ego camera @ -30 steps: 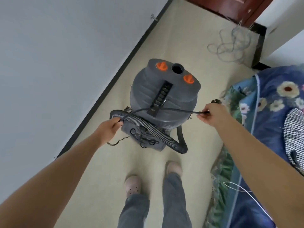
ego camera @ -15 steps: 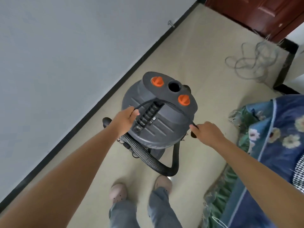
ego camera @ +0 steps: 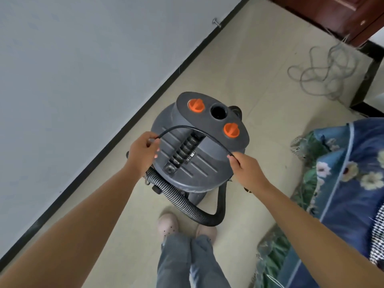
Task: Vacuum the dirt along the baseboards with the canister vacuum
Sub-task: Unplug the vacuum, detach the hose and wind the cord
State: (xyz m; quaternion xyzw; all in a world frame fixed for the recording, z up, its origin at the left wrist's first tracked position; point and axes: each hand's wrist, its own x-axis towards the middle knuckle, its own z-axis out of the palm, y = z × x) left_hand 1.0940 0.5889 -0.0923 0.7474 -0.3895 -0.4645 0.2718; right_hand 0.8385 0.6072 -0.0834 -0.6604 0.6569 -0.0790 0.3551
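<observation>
We hold the thin black power cord in an arc over the grey canister vacuum, our left hand pinching one end, our right hand gripping the other. The vacuum stands just right of the black baseboard, its ribbed hose looping near our shoes.

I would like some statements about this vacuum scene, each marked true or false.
1. Both hands hold the thin black cord. True: left hand, right hand.
2. The ribbed hose is plugged into the round top hole. False: that hole is empty.
3. The vacuum lid carries two orange knobs. True.
4. The baseboard is white. False: it is black.
</observation>
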